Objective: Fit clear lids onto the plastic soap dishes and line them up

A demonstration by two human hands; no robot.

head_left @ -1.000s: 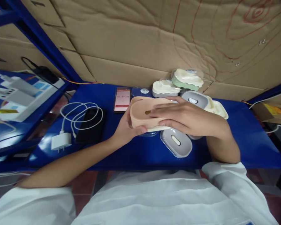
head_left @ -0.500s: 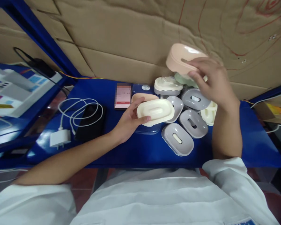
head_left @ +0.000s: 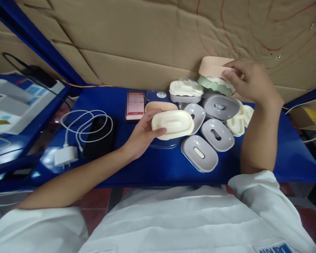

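My left hand (head_left: 139,135) grips a cream oval soap-dish insert (head_left: 173,124) just above the blue table (head_left: 152,165). A peach dish (head_left: 160,106) lies behind it. My right hand (head_left: 249,82) is raised at the back right, fingers closed on a peach oval dish shell (head_left: 213,66) that rests on top of a green dish (head_left: 213,84) on a stack. Several grey oval dish parts (head_left: 199,153) and cream ones (head_left: 235,124) lie between the two hands.
A phone with a red screen (head_left: 135,105) lies behind my left hand. Left of it are a black phone (head_left: 98,137), a white cable (head_left: 81,123) and a charger plug (head_left: 65,156). A cardboard wall (head_left: 147,42) backs the table. A white box (head_left: 13,105) sits far left.
My right hand lifted the peach shell off the cream insert, carried it up and right, then lowered it onto the green dish stack. My left hand kept hold of the cream insert.
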